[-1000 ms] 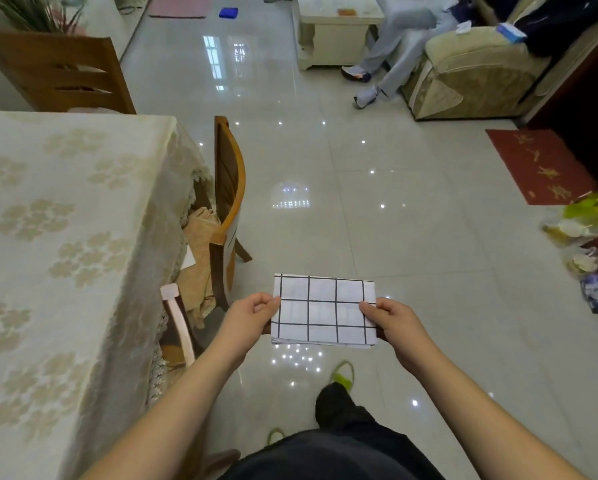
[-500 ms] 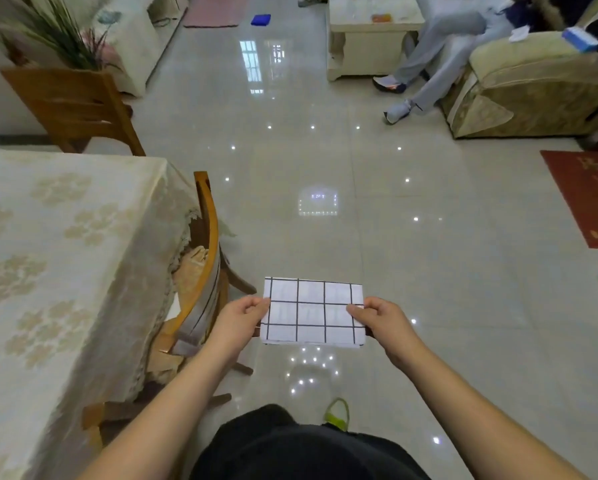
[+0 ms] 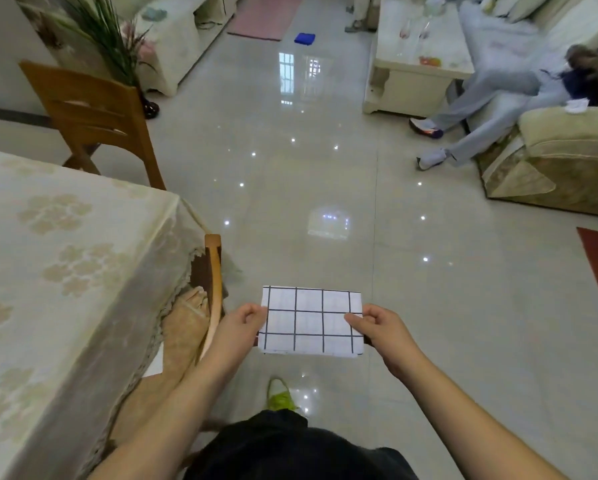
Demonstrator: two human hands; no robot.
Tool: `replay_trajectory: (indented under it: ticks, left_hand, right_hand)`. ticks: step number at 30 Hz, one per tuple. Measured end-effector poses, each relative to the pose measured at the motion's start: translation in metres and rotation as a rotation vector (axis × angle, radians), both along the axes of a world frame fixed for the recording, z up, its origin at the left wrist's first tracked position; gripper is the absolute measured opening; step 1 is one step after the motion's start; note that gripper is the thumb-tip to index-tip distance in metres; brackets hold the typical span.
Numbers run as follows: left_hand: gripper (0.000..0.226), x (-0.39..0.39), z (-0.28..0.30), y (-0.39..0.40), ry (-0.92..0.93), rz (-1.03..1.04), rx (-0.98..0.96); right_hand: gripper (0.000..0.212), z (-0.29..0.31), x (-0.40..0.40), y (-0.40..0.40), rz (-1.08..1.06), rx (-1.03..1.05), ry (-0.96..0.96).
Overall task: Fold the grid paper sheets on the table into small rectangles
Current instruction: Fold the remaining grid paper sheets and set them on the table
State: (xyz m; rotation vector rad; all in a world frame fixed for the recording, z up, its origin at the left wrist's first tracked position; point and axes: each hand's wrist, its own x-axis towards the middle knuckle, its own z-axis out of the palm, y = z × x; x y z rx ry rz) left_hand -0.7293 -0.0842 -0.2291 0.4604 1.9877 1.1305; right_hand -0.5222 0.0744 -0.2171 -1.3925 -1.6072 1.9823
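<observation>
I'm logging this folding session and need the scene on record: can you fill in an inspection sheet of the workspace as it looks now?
Surface: table at the left under a cream floral cloth; no sheets seen on the part in view.
Job's things: one grid paper sheet, a flat rectangle held in the air over the tiled floor.
Clutter: blue cloth on the floor far off.
Hands: left hand pinches the sheet's left edge, right hand pinches its right edge.
Cables: nothing seen.
Surroundings: wooden chairs, plant, coffee table, sofa with a seated person.

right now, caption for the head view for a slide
Both hands, left hand and right hand, pinch a folded grid paper beside the table.
</observation>
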Motion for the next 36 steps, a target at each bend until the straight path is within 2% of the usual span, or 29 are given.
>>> replay_trajectory:
  ticks: [4,10,16,20,24,27,31,36]
  left_hand:
    - [0.031,-0.037,0.008,0.039,0.026,-0.001,0.028]
    - [0.029,-0.095,0.018,0.092,0.002,0.019,-0.005]
    - [0.034,-0.138,0.011,0.157,0.106,0.072,-0.053]
    - [0.029,-0.167,0.007,0.212,0.076,0.118,-0.052]
    - [0.025,-0.195,0.016,0.266,0.008,0.206,-0.022]
    - [0.018,-0.214,0.024,0.299,0.057,0.238,-0.015]
    - [0.015,-0.235,0.026,0.328,-0.080,0.318,0.003]
    - [0.021,-0.278,0.025,0.358,0.000,0.404,0.055]
  right_hand:
    - [0.008,0.008,-0.045,0.050,0.005,-0.013,-0.002]
    - [0.015,0.009,-0.101,0.108,-0.008,-0.027,0.015]
    - [0.006,0.004,-0.161,0.182,0.067,-0.022,0.002]
    - [0.018,-0.004,-0.203,0.244,0.083,0.004,-0.041]
    - [0.020,0.000,-0.240,0.304,0.139,0.000,-0.070]
    - [0.014,0.002,-0.272,0.343,0.197,0.036,-0.075]
    - [0.008,0.007,-0.315,0.383,0.248,0.047,-0.049]
    - [0.003,0.003,-0.375,0.418,0.283,0.028,-0.040]
